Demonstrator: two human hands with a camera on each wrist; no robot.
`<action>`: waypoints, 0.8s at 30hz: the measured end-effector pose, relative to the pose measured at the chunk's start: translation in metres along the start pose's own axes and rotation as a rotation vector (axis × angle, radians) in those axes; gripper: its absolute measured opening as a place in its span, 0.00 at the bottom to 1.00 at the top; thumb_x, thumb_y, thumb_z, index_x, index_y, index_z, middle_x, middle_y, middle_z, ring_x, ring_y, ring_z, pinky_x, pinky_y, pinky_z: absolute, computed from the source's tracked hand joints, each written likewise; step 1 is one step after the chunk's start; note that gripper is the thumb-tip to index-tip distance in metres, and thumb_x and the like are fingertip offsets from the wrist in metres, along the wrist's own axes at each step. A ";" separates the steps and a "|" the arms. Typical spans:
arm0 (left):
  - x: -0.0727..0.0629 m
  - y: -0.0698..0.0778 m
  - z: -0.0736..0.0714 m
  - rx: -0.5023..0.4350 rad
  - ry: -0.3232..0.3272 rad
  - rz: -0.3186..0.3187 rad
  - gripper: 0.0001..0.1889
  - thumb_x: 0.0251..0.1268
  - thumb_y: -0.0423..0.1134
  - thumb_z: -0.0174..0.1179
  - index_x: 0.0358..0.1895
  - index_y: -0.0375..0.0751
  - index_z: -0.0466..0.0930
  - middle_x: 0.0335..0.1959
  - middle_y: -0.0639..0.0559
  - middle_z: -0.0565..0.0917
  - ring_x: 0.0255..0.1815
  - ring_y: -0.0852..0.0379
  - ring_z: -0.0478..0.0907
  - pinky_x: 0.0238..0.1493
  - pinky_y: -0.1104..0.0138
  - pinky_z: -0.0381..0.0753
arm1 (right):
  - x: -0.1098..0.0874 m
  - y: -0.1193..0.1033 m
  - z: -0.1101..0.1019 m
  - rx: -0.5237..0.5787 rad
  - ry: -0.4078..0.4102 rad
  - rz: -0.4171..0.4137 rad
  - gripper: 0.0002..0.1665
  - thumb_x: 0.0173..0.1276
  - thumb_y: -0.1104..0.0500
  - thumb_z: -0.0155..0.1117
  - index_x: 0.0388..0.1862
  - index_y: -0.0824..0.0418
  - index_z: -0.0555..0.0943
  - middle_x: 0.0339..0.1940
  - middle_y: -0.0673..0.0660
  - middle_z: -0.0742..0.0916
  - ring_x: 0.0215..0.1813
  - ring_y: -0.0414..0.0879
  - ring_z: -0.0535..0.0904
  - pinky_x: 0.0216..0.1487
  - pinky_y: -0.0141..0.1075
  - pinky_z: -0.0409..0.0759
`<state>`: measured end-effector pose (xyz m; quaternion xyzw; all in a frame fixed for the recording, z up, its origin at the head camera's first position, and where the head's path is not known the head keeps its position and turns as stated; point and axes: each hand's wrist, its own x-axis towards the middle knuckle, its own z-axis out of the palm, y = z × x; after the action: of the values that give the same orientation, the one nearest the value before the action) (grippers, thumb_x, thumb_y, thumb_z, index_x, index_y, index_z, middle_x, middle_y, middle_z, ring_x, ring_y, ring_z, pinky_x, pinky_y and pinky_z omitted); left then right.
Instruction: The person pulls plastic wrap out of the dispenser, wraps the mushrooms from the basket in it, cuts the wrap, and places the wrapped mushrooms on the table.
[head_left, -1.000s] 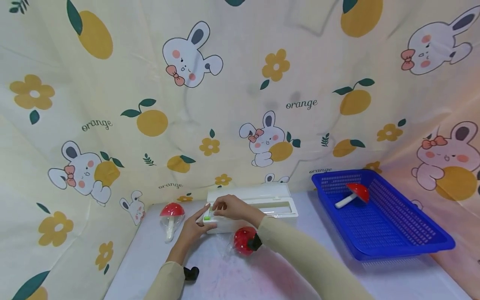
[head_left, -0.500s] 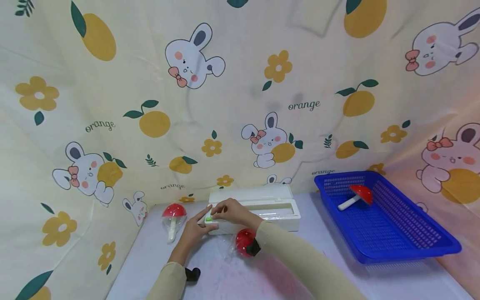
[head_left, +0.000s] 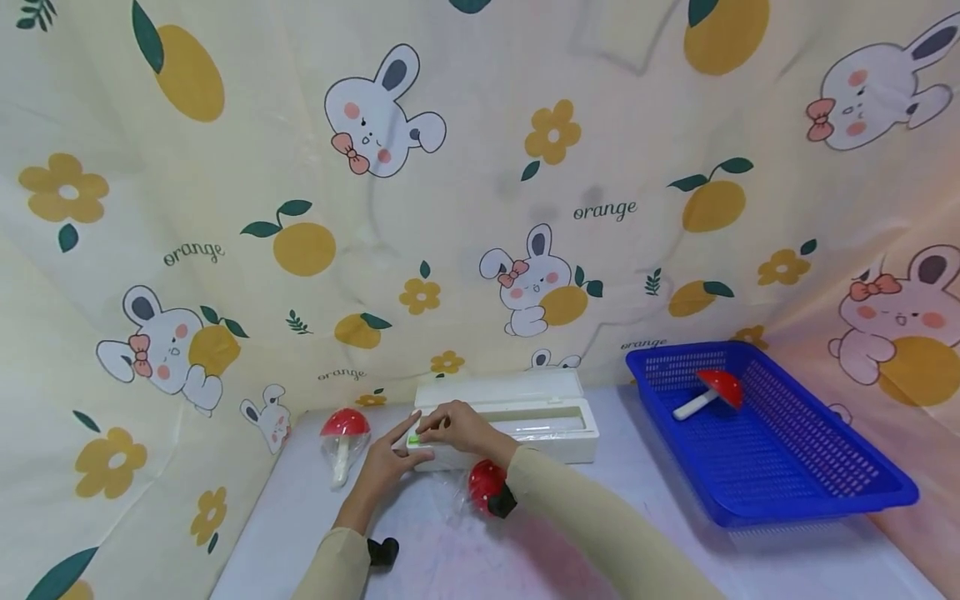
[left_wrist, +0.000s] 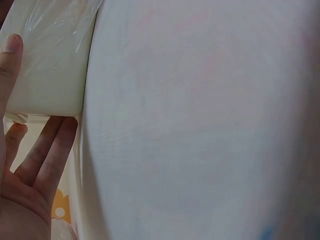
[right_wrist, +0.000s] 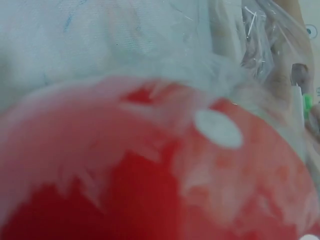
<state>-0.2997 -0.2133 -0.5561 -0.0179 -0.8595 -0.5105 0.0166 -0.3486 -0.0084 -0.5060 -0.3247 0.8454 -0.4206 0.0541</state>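
A white cling film dispenser [head_left: 517,452] lies at the back middle of the table with its lid [head_left: 502,387] raised. My left hand [head_left: 384,471] holds its left end, thumb at the front and fingers against the end face, also visible in the left wrist view. At that same end my right hand [head_left: 461,427] pinches a small piece at the green slide cutter [head_left: 414,439], mostly hidden by the fingers. Clear film [left_wrist: 60,30] hangs over the dispenser's front. Below my right wrist is a red toy mushroom [head_left: 483,482] in film; its white-spotted cap [right_wrist: 145,195] fills the right wrist view.
A film-wrapped toy mushroom [head_left: 343,442] lies left of my left hand. On the right stands a blue plastic basket [head_left: 810,510] holding another red mushroom [head_left: 712,392]. A printed curtain [head_left: 465,183] hangs close behind the dispenser.
My right hand's fingers have shifted slightly left and down to the dispenser's left end. The left hand keeps its hold. The head view has moved a little.
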 end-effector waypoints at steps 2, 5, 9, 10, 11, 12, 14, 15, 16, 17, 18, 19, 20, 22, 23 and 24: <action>0.001 0.000 -0.001 -0.027 -0.003 0.012 0.44 0.59 0.50 0.81 0.80 0.66 0.72 0.80 0.39 0.72 0.41 0.55 0.85 0.37 0.67 0.83 | 0.002 0.001 0.001 -0.015 0.002 -0.008 0.06 0.73 0.55 0.76 0.45 0.50 0.95 0.38 0.40 0.91 0.35 0.35 0.75 0.38 0.29 0.77; 0.001 -0.001 -0.002 -0.042 -0.005 0.023 0.43 0.59 0.50 0.81 0.80 0.64 0.73 0.79 0.38 0.72 0.41 0.55 0.86 0.37 0.67 0.83 | 0.004 0.001 0.001 -0.022 0.001 -0.008 0.06 0.73 0.55 0.76 0.45 0.49 0.95 0.38 0.40 0.90 0.35 0.35 0.76 0.37 0.29 0.77; 0.002 0.000 -0.003 -0.029 -0.003 0.017 0.44 0.59 0.52 0.81 0.80 0.65 0.73 0.79 0.39 0.72 0.43 0.56 0.87 0.39 0.68 0.84 | 0.003 0.000 0.002 -0.008 0.000 -0.001 0.06 0.73 0.55 0.76 0.45 0.48 0.95 0.37 0.40 0.89 0.35 0.36 0.76 0.37 0.30 0.77; 0.001 0.000 -0.003 -0.032 -0.006 0.018 0.44 0.59 0.52 0.81 0.79 0.65 0.73 0.79 0.39 0.73 0.43 0.55 0.86 0.38 0.68 0.83 | 0.003 -0.001 0.001 -0.001 0.001 0.002 0.05 0.73 0.55 0.76 0.45 0.48 0.95 0.37 0.40 0.89 0.35 0.36 0.76 0.37 0.30 0.77; 0.001 0.001 -0.002 -0.030 -0.008 0.016 0.43 0.59 0.52 0.81 0.80 0.66 0.72 0.79 0.39 0.73 0.43 0.56 0.86 0.38 0.68 0.83 | 0.002 -0.001 0.001 0.009 0.004 0.005 0.05 0.72 0.55 0.77 0.44 0.48 0.95 0.37 0.40 0.89 0.34 0.36 0.76 0.36 0.30 0.77; 0.001 0.001 -0.002 -0.035 -0.010 0.013 0.43 0.59 0.52 0.81 0.79 0.67 0.72 0.79 0.40 0.73 0.42 0.56 0.86 0.37 0.68 0.82 | 0.001 -0.001 0.002 0.016 0.008 0.007 0.05 0.71 0.55 0.78 0.44 0.49 0.96 0.36 0.40 0.89 0.34 0.36 0.76 0.35 0.30 0.77; 0.000 0.001 -0.001 -0.036 -0.011 0.017 0.43 0.59 0.51 0.81 0.79 0.68 0.72 0.79 0.40 0.73 0.41 0.56 0.85 0.36 0.68 0.81 | 0.000 0.000 0.002 0.032 0.013 0.009 0.05 0.70 0.54 0.79 0.42 0.49 0.96 0.35 0.41 0.89 0.33 0.36 0.76 0.34 0.30 0.76; 0.000 0.002 -0.001 -0.040 -0.012 0.017 0.43 0.59 0.51 0.81 0.79 0.68 0.72 0.79 0.40 0.73 0.40 0.56 0.85 0.36 0.68 0.81 | 0.000 0.000 0.002 0.030 0.017 0.008 0.05 0.69 0.53 0.79 0.42 0.49 0.96 0.34 0.41 0.88 0.32 0.36 0.76 0.34 0.30 0.76; -0.001 0.002 0.000 -0.038 -0.013 0.017 0.43 0.59 0.51 0.81 0.79 0.69 0.72 0.79 0.40 0.73 0.41 0.56 0.85 0.37 0.68 0.81 | -0.001 0.000 0.002 0.034 0.021 0.008 0.05 0.69 0.53 0.79 0.41 0.49 0.96 0.34 0.41 0.88 0.32 0.36 0.75 0.33 0.30 0.75; -0.001 0.002 0.000 -0.032 -0.012 0.013 0.43 0.59 0.52 0.81 0.79 0.69 0.72 0.80 0.40 0.72 0.42 0.56 0.85 0.38 0.68 0.83 | -0.001 0.000 0.003 0.031 0.024 0.004 0.05 0.68 0.53 0.80 0.41 0.49 0.96 0.33 0.41 0.88 0.31 0.36 0.75 0.33 0.30 0.75; -0.001 0.002 0.000 -0.033 -0.011 0.013 0.43 0.59 0.52 0.81 0.79 0.70 0.72 0.80 0.40 0.72 0.42 0.56 0.86 0.39 0.67 0.84 | -0.001 0.000 0.003 0.024 0.023 -0.002 0.05 0.69 0.53 0.80 0.41 0.50 0.96 0.32 0.42 0.87 0.31 0.36 0.74 0.33 0.30 0.74; -0.002 0.002 -0.001 -0.029 -0.010 0.012 0.44 0.58 0.52 0.81 0.79 0.70 0.72 0.80 0.40 0.72 0.43 0.55 0.86 0.40 0.66 0.85 | -0.001 0.001 0.003 0.017 0.022 -0.011 0.05 0.69 0.53 0.80 0.41 0.50 0.96 0.32 0.42 0.87 0.31 0.36 0.74 0.33 0.30 0.74; -0.003 0.002 -0.001 -0.025 -0.010 0.011 0.44 0.59 0.52 0.81 0.79 0.70 0.72 0.80 0.40 0.72 0.43 0.55 0.87 0.41 0.66 0.86 | -0.001 0.000 0.002 0.003 0.020 -0.022 0.05 0.69 0.53 0.79 0.41 0.50 0.96 0.32 0.42 0.87 0.31 0.36 0.74 0.33 0.30 0.74; -0.003 0.002 -0.002 -0.024 -0.013 0.009 0.43 0.59 0.51 0.81 0.79 0.70 0.72 0.80 0.40 0.72 0.44 0.55 0.87 0.42 0.66 0.86 | 0.000 0.000 0.001 -0.028 0.019 -0.056 0.04 0.69 0.54 0.79 0.41 0.50 0.96 0.31 0.41 0.87 0.32 0.35 0.74 0.36 0.30 0.73; -0.002 0.002 -0.002 -0.027 -0.016 0.009 0.43 0.59 0.50 0.81 0.79 0.71 0.72 0.80 0.40 0.72 0.43 0.55 0.87 0.42 0.66 0.86 | 0.000 0.000 0.000 -0.048 0.020 -0.080 0.04 0.69 0.54 0.80 0.41 0.50 0.96 0.31 0.40 0.87 0.33 0.35 0.75 0.39 0.29 0.73; -0.002 0.002 -0.003 -0.029 -0.018 0.011 0.43 0.60 0.50 0.81 0.79 0.71 0.72 0.80 0.41 0.72 0.42 0.56 0.87 0.41 0.67 0.85 | 0.000 0.000 -0.001 -0.067 0.022 -0.103 0.04 0.69 0.54 0.80 0.40 0.50 0.96 0.31 0.40 0.87 0.34 0.35 0.76 0.41 0.30 0.73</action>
<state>-0.2973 -0.2145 -0.5528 -0.0275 -0.8521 -0.5225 0.0112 -0.3490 -0.0081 -0.5050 -0.3649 0.8417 -0.3979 0.0119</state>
